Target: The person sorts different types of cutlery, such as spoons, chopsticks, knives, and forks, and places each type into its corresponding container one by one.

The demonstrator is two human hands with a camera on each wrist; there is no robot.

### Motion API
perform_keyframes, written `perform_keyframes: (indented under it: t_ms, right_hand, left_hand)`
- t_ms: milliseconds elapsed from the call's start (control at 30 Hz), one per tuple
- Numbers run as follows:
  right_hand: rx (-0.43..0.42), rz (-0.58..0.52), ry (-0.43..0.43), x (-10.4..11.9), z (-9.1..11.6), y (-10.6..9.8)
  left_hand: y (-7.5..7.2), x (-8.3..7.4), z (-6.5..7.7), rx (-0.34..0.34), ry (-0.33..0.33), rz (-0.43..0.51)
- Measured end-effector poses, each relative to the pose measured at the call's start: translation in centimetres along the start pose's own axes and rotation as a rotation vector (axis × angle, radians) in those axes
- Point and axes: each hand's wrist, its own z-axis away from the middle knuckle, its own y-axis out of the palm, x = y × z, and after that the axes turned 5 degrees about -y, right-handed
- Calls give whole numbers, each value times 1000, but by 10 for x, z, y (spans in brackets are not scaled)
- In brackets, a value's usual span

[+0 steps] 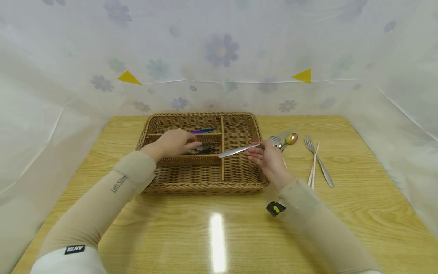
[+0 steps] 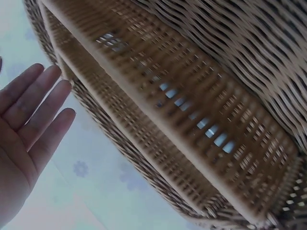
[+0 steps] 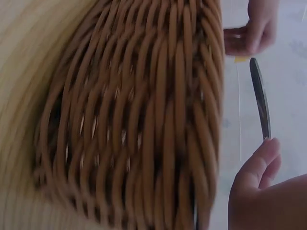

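Left hand (image 1: 174, 142), fingers relaxed, holding nothing, over cutlery (image 1: 206, 149) in basket (image 1: 202, 186). Fork (image 1: 236, 151) roughly crosswise between hands, handle end pointing toward left hand. Right hand (image 1: 270, 160) nearer, pinching fork.

forearms (image 1: 113, 190) stretched forward, left grip (image 1: 176, 141) with fingers (image 2: 53, 133) straight, right grip (image 1: 268, 155) pinching, palm turned inward

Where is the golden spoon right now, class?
In the head view, the golden spoon lies right of the wicker basket, between the right hand and a fork.
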Motion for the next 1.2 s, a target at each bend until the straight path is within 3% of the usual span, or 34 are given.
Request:
perform_keyframes:
  t_ms: [233, 367, 500, 767, 967, 1200]
  right_hand:
    - [-81, -40, -12, -16, -4, 27]
    - [-94, -67, -16, -22, -5, 41]
    - [-84, -90, -6, -27, -4, 47]
    - [1, -82, 35, -29, 0, 52]
    - [158, 13, 70, -28, 5, 54]
    - [274, 121, 86, -28, 12, 48]
  left_hand:
    - [-1, -25, -4, 18, 70, 80]
    - [0, -36, -7, 9, 136, 57]
    - [2, -40, -9, -11, 155, 32]
    - [2, -35, -9, -8, 180, 33]
    - [1, -25, -7, 17, 148, 31]
    - [1, -1, -2, -12, 94, 30]
